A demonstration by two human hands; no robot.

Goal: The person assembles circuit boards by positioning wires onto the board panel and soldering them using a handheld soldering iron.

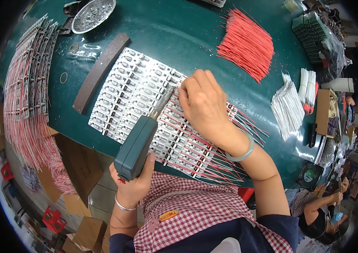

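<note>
- Two bare hands work over a green table [174, 25].
- The left hand [133, 188] is closed around a dark green, boxy hand tool [135, 147], its thumb along the side; a silver bangle [125, 208] circles that wrist.
- The tool slants up and to the right, its narrow grey nose lying over the white parts, near the right fingertips.
- The right hand [204, 101] is narrow, fingers bent and drawn together over the panel; whether the fingertips meet or hold a wire cannot be told, as the hand hides them. A pale green bracelet [246, 152] rings that wrist.
- Rows of small white parts [122, 90] lie in a slanted panel on the table, just before the person; red and white wires [229, 164] run from its right portion past the near edge.
- A curved brown bar [101, 74] lies along the panel's left side.
- Beyond the bar, a metal bowl [75, 27] holds shiny bits.
- Many wired strips [31, 80] stand stacked at the far left, their wires hanging down.
- A heap of red wires [246, 46] lies at the upper right, with a pile of white wires [287, 107] below it.
- The person wears a checked apron [204, 211].
</note>
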